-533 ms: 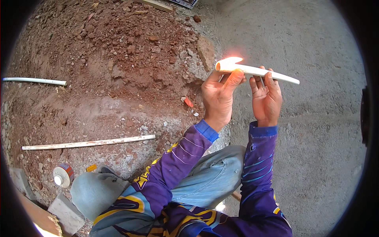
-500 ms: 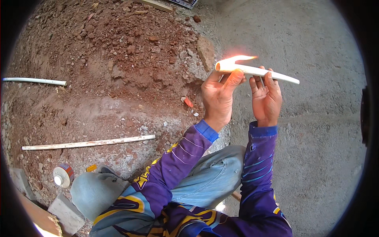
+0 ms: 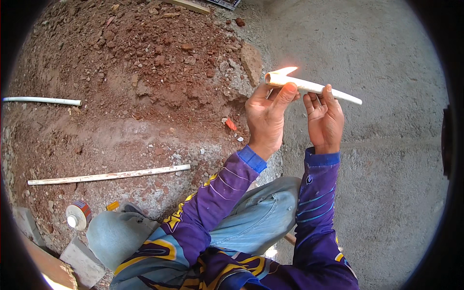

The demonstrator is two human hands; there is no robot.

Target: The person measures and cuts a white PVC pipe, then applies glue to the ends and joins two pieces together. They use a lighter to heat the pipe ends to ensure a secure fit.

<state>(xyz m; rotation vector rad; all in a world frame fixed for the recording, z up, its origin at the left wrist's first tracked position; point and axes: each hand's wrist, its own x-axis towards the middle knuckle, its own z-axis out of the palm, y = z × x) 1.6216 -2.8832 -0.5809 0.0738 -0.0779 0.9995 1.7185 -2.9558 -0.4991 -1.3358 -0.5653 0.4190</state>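
At left I see two long thin white pipes (image 3: pixel 108 175) on crumbly red soil (image 3: pixel 145 63). Upper centre, my left hand (image 3: pixel 267 116) and right hand (image 3: pixel 325 121) both grip a short smooth white pipe (image 3: pixel 314 88), its flame (image 3: pixel 285 70) now smaller than before. Rough grey concrete floor (image 3: pixel 386 169) fills the right.

Both forearms are raised from the lower edge, sleeved in purple with blue cuffs, and the hands are held side by side, near each other but apart. The left hand (image 3: pixel 266 118) is turned palm toward the camera, its fingers curled upward and the thumb (image 3: pixel 282 94) pressed up along the front. The right hand (image 3: pixel 325 121) is held upright, palm also shown, with its fingers (image 3: pixel 328 92) hooked closed at the tips.
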